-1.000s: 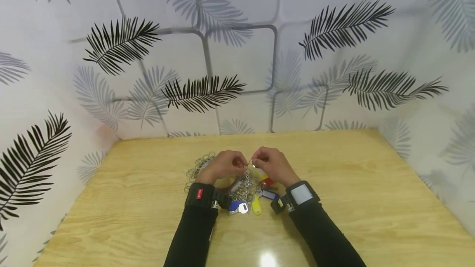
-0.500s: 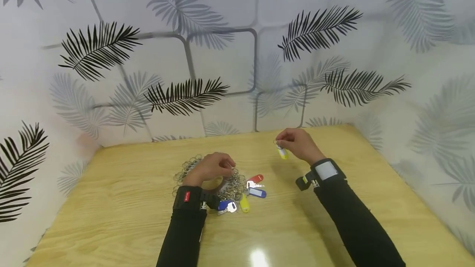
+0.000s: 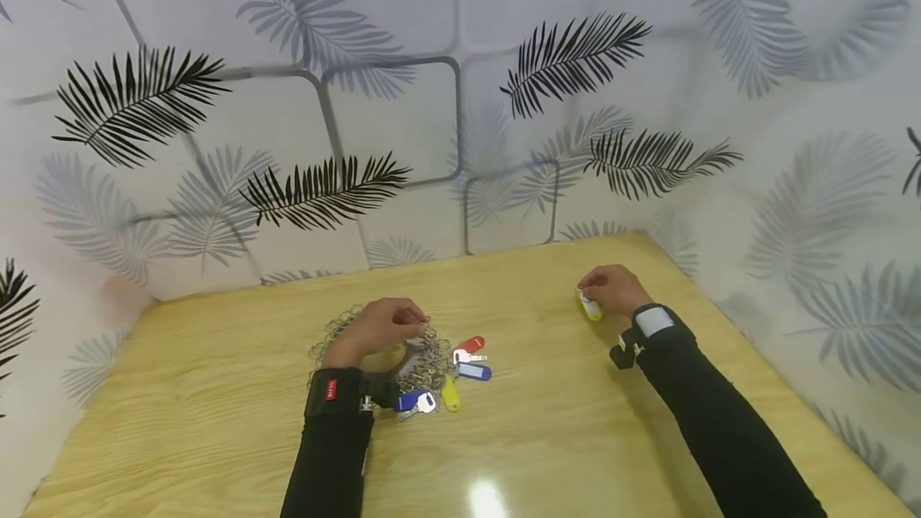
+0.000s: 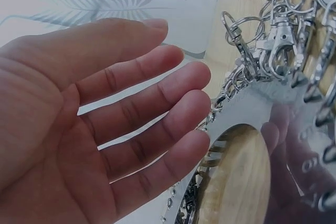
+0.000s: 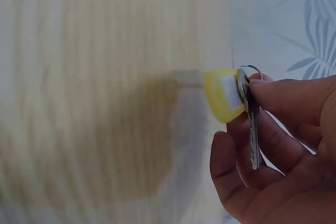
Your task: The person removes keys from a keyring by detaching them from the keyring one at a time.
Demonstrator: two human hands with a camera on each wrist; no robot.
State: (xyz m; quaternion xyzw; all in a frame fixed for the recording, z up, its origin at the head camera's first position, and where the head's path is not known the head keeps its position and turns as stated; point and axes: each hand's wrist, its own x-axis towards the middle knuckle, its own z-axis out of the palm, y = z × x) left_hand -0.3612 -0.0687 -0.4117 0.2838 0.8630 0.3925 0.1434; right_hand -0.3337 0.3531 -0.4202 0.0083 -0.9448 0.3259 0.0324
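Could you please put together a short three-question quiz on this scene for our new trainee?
1. Multiple choice: what colour is the tag held with the key in the right hand? A) red B) blue C) yellow

2. True or false: the left hand is gripping a key too.

3. Open: in the head view, which colour is the farthest-back tag lying beside the metal clasps?

Answers:
1. C
2. False; the left hand holds no key.
3. Red: the red tag.

yellow white-labelled tag (image 5: 222, 97) | silver key (image 5: 253, 129) beside it | in right fingers (image 5: 224, 156)
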